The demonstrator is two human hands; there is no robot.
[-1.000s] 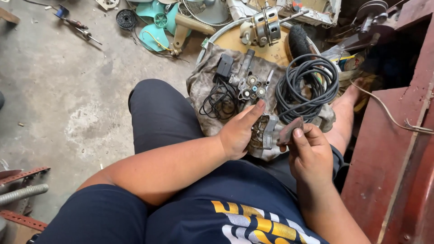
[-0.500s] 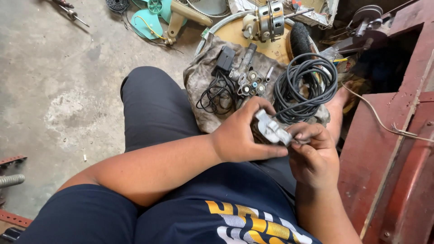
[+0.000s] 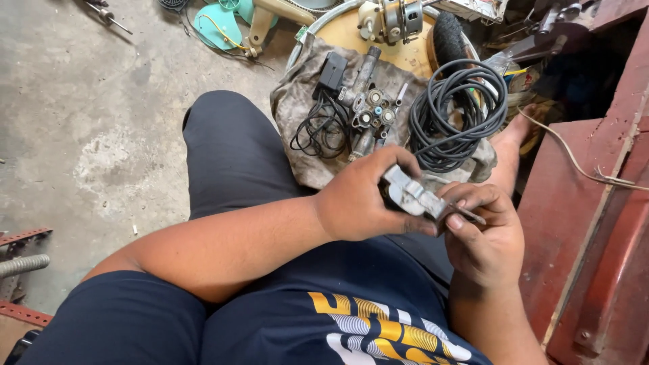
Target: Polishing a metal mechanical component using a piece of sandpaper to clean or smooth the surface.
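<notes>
1. I see the left hand (image 3: 358,203) wrapped round a small grey metal part (image 3: 409,196); its fingers (image 3: 399,159) curl over the top and the thumb runs underneath, so that hand is closed on the part.
2. The right hand (image 3: 483,236) meets it from the other side, thumb and forefinger narrowed to a pinch on the part's lower end, where a thin edge or strip sticks out. What that strip is, I cannot tell.
3. So the part sits between both hands, above the lap, touching both and resting on nothing else.
4. My judgement on doing this well: let the left hand be the steady clamp and let the right do the fine work, close to the body, with the pinch kept near the end for control.
5. Moving outward: just beyond the knuckles a grubby cloth (image 3: 301,115) is spread over the far knee (image 3: 223,155).
6. On it lie a cluster of metal fittings (image 3: 372,111), a small black box (image 3: 331,71) with its thin lead, and a coil of black cable (image 3: 460,111).
7. Further out, a round wooden board (image 3: 345,34) carries more hardware, and the concrete floor (image 3: 88,122) runs off left.
8. A red metal panel (image 3: 602,236) stands at the right.
</notes>
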